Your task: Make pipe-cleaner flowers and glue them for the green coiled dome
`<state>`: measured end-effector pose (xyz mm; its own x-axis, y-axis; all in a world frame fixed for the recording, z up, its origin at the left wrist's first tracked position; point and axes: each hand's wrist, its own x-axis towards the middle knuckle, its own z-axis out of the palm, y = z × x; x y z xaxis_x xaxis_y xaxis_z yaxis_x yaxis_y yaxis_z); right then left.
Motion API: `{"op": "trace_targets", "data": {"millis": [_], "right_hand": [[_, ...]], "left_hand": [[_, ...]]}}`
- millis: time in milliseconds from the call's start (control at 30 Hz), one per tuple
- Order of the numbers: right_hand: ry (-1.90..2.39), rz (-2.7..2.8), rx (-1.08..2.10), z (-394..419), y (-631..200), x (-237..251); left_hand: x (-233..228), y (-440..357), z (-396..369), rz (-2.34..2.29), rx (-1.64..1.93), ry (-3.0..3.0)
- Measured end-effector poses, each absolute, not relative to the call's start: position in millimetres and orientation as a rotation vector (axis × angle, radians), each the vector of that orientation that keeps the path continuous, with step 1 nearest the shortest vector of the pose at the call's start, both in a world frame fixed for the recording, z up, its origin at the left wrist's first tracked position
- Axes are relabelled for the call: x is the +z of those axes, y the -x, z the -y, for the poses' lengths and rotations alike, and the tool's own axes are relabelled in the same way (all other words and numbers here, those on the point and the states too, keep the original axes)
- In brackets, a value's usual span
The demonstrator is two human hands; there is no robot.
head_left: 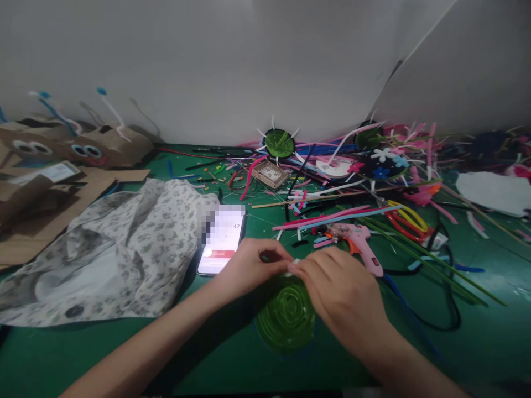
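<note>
A green coiled pipe-cleaner disc [286, 318] lies on the green table [207, 354] in front of me. My left hand [249, 265] and my right hand [336, 290] meet at its far edge, fingertips pinched together on a small white piece [292, 267] at the disc's rim. Most of that piece is hidden by my fingers. A phone [222, 240] with a lit screen lies just left of my left hand. A pink glue gun [359, 243] lies just beyond my right hand.
A flowered grey cloth [112, 254] covers the left side, with cardboard figures [62, 149] with googly eyes behind it. Loose pipe cleaners, sticks, a finished green disc [280, 142], a small wooden box [269, 174] and a black cable [440, 309] crowd the back and right.
</note>
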<state>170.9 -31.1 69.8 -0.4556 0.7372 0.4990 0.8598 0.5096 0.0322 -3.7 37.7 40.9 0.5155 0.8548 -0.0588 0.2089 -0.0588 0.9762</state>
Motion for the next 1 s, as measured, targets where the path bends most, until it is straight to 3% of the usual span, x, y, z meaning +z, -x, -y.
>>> {"op": "trace_targets", "data": {"millis": [233,633,1000], "right_hand": [[1.275,2.1,-0.085,24,-183,68],[1.299,2.051,-0.227,22,-187,59],[1.207,1.992,0.378,12,-184,61]], "left_hand": [[45,10,-42,-0.815,0.592,-1.221],[42,-2,-33,-0.843,0.674,-1.073],[34,1,-32,-0.68,0.572,-1.221]]}}
